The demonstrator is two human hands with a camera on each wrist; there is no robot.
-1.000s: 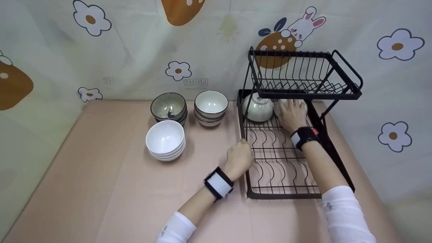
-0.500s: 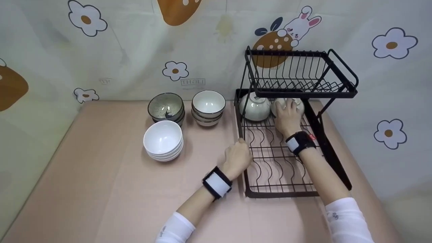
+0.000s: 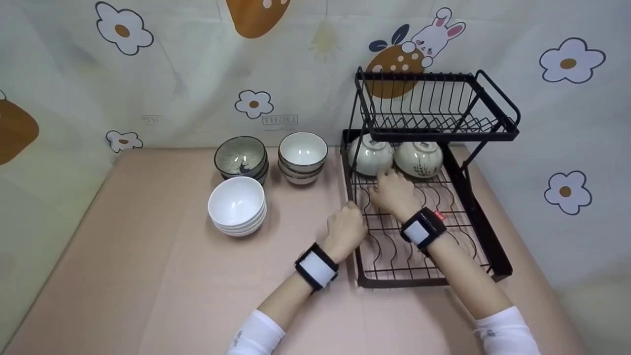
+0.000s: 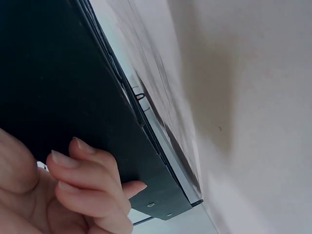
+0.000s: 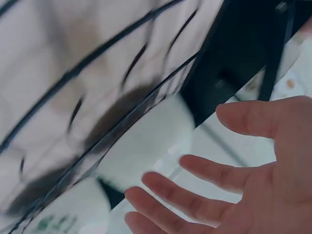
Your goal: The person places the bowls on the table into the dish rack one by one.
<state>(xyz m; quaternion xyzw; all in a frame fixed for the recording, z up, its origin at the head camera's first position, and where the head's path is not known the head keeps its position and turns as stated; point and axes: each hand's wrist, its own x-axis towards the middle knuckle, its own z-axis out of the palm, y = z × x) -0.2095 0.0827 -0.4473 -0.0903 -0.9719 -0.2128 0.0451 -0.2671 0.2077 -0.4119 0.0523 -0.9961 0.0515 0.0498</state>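
A black two-tier dish rack (image 3: 485, 236) stands on the table. My left hand (image 3: 346, 230) grips its left side rail; in the left wrist view its curled fingers (image 4: 90, 180) lie against the dark side panel. Two pale bowls sit upside down at the back of the lower tier: the left bowl (image 3: 369, 159), and the right bowl (image 3: 419, 160) with a dark plant motif. My right hand (image 3: 396, 195) hovers over the wires just in front of them, holding nothing. The right wrist view shows its fingers (image 5: 204, 170) spread and relaxed near the plain bowl (image 5: 146, 141).
Left of the rack stand three stacks of bowls: white bowls (image 3: 236, 204), grey-green bowls (image 3: 240, 157) and dark-rimmed pale bowls (image 3: 302, 152). The rack's upper tier (image 3: 438, 130) overhangs the back of the lower one. A patterned curtain (image 3: 187, 74) hangs behind the table (image 3: 162, 276).
My right hand has let go of the right bowl and moved left and toward me, in front of the left bowl. The left hand stays on the rail.
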